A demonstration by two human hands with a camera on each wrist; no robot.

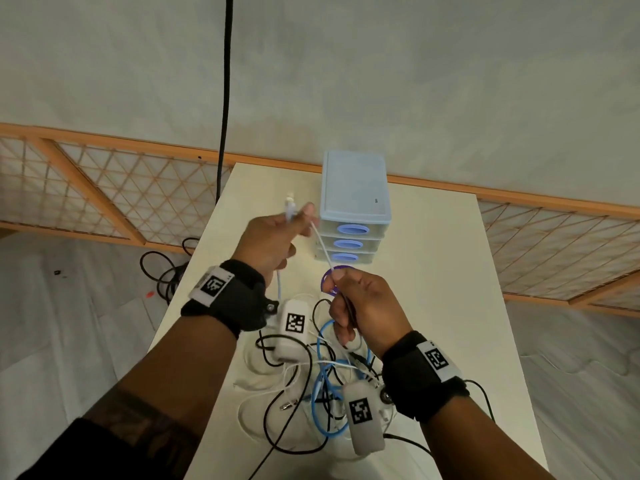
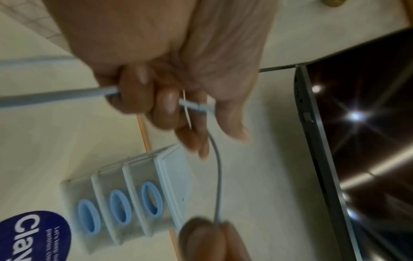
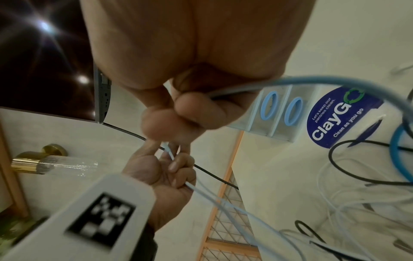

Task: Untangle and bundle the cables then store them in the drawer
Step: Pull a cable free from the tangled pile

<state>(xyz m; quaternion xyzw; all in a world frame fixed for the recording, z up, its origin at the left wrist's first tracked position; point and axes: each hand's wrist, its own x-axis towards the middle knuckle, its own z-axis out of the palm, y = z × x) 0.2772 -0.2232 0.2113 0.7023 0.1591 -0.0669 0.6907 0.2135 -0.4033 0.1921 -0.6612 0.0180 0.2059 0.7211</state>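
Both hands are gripping cables above the tangled cables. Left hand is squeezing a pale blue cable, fingers curled tight. Right hand is pinching the white cable, maybe a blue one too.

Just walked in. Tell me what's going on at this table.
A person is untangling cables. The left hand grips the plug end of a pale cable, and the right hand pinches the same cable further along, so a short stretch runs between them above the table. The right hand also holds a blue cable. Below lies a tangle of black, white and blue cables. The drawer unit has all three drawers shut.
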